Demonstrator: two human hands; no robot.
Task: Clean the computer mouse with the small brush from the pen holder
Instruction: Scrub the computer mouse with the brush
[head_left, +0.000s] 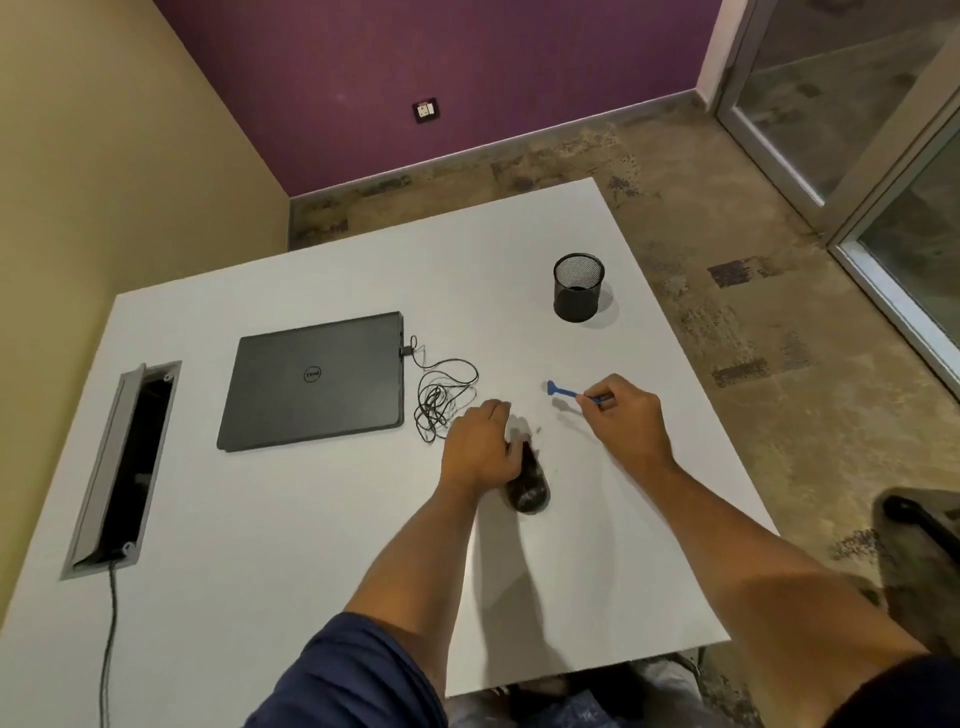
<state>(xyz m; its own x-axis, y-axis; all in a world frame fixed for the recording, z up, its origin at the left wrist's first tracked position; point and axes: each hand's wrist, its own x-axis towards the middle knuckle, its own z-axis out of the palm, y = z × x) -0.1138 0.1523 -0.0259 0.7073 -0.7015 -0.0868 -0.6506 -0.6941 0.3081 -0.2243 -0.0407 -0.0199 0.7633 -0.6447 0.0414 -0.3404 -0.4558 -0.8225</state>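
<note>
A black computer mouse (529, 483) is pinned on the white surface (322, 519), near the middle of its near edge, by the left hand (480, 447), whose fingers are curled down over the mouse's front half, so only the rounded rear end is seen; that end looks blurred. The small blue brush (566, 392) is pinched by its handle in the closed fingers of the right hand (626, 421), just beyond and to the right of the mouse, and is held off the surface with its head pointed left, clear of the mouse. A shadow of the brush is thrown on the surface just beneath it. The mouse's thin black cable (441, 397) is seen coiled loosely beside the left hand and is run up to the right side of a closed dark grey Dell laptop (311, 382), which lies toward the left of the surface. A black mesh pen holder (578, 287) is stood upright toward the far right corner, well apart from both hands. A cable tray (122, 467) with its lid raised is set into the surface along the left edge.
</note>
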